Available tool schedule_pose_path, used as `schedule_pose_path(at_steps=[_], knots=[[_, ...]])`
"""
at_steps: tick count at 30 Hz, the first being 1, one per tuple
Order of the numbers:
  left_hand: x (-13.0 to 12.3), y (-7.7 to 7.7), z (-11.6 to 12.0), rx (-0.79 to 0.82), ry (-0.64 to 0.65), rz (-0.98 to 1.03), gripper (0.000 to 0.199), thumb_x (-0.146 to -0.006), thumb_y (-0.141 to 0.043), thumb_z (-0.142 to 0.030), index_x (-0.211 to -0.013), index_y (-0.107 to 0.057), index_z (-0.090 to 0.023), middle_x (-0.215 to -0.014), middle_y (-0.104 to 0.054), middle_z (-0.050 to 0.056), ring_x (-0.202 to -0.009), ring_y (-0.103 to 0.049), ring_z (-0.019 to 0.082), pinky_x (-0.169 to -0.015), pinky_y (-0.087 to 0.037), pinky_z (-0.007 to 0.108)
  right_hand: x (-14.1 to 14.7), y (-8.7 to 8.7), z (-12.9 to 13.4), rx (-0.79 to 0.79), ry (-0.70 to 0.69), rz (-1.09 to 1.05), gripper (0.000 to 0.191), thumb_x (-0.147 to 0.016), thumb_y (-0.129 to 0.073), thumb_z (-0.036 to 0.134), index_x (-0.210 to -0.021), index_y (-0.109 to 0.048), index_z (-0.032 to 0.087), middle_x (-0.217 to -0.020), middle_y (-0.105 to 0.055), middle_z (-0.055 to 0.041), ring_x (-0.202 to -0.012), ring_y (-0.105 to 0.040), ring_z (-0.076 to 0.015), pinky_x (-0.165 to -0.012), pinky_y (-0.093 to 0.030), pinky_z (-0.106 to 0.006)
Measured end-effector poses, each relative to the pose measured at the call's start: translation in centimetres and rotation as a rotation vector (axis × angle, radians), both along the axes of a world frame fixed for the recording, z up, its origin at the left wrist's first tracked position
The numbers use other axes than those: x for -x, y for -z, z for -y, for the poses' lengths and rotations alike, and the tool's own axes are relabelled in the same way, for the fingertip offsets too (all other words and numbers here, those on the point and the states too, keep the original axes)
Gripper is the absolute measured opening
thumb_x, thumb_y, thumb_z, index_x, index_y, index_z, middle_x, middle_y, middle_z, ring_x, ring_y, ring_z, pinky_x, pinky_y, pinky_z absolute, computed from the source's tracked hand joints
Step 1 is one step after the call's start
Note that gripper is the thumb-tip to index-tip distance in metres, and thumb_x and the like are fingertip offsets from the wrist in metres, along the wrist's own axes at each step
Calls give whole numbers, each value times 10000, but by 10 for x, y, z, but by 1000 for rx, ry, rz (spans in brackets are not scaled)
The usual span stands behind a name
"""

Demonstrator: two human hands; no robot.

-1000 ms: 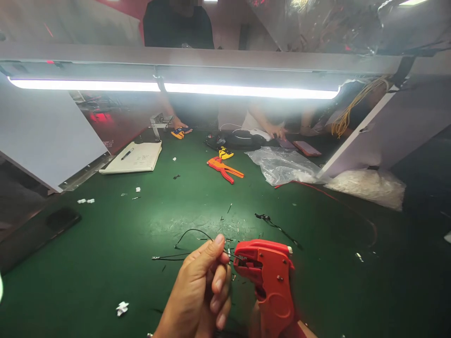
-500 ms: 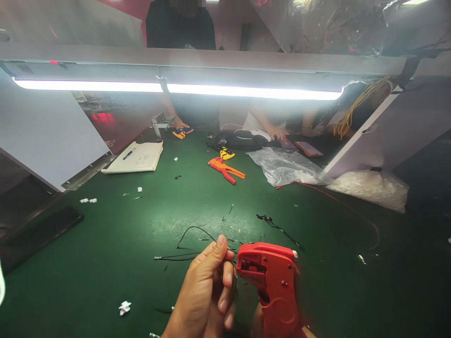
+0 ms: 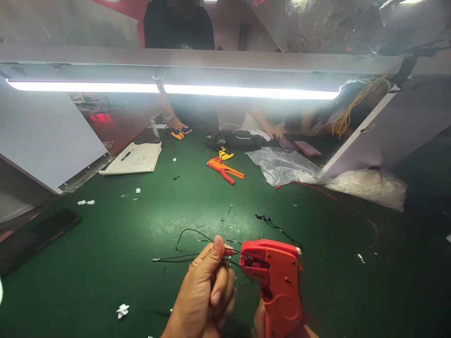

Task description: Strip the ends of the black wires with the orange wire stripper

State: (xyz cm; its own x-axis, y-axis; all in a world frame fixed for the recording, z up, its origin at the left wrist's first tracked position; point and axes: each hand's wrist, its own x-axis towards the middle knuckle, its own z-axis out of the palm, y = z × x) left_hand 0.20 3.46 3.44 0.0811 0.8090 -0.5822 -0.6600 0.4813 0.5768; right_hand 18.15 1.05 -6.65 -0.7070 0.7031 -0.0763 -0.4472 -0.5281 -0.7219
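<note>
My left hand [image 3: 200,286] pinches a thin black wire [image 3: 192,230] between thumb and forefinger. One length of the wire curves out to the left, and its other end reaches the mouth of a red wire stripper [image 3: 283,281]. My right hand [image 3: 260,320] is wrapped round the stripper's handles, mostly hidden behind them. How far the wire sits in the jaws is hard to see. Further black wires [image 3: 176,258] with a metal terminal lie on the green table beside my left hand. Small dark wire scraps lie beyond both hands.
Red-orange pliers [image 3: 225,170] and a notebook [image 3: 141,159] lie farther back. A clear plastic bag [image 3: 278,166] and a bag of pale parts [image 3: 369,188] are at right. Black cable [image 3: 278,227] rests nearer. Co-workers' hands [image 3: 273,131] show across the table under the lamp [image 3: 246,90].
The wire's end has come to the stripper's mouth, where a gap stood before. The stripper has shifted slightly right and up; my left-hand fingers have curled in more.
</note>
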Motion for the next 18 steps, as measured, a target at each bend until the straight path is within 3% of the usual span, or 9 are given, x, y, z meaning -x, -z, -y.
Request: schedule_pose_path(at_steps=[2,4,8,12,15,18], knots=[[0,-1,0,-25,3,-15,488,-600,-890,-610,-717,-694,-179,-333,-303,-133,-355,-167,30,-309,-260,139,-1,4,-1,-2,11,-11,418,-927,-640,559,-1046,-676,159,-916,-727,-48,-780,-695,-196,-725,-572,-362],[-1,1,1,-52,-6,-31,485,-613,-881,-614,-705,-689,-179,-335,-296,-134,-354,-163,29,-318,-245,143,-4,3,0,-21,19,-17,513,-825,-748,575,-1137,-665,176,-895,-751,-64,-779,-708,-219,-724,-546,-353],[-10,16,5,-109,-20,-137,516,-631,-844,-657,-659,-687,-166,-330,-301,-125,-339,-155,17,-338,-175,151,-8,-9,3,-42,172,-116,757,-808,-782,455,-1466,-437,310,-1213,-730,-124,-822,-733,-221,-699,-509,-322],[-25,33,12,-132,-58,-341,597,-543,-826,-731,-593,-696,-150,-369,-309,-110,-366,-186,14,-370,-134,158,-7,-17,5,-79,283,-123,751,-810,-772,437,-1473,-422,394,-1406,-628,-94,-777,-730,-212,-633,-481,-306],[-31,40,17,-158,-76,-478,586,-540,-822,-736,-587,-731,-159,-406,-290,-99,-402,-196,42,-371,-161,183,-8,-17,8,-87,324,-47,681,-828,-746,450,-1440,-498,284,-1153,-743,-104,-754,-720,-228,-657,-483,-329],[-33,40,19,-194,-138,-568,542,-560,-835,-712,-574,-748,-177,-432,-332,-83,-445,-245,67,-441,-329,202,-12,-18,11,-56,307,30,630,-843,-722,491,-1387,-554,222,-902,-769,-90,-771,-703,-245,-717,-493,-360]])
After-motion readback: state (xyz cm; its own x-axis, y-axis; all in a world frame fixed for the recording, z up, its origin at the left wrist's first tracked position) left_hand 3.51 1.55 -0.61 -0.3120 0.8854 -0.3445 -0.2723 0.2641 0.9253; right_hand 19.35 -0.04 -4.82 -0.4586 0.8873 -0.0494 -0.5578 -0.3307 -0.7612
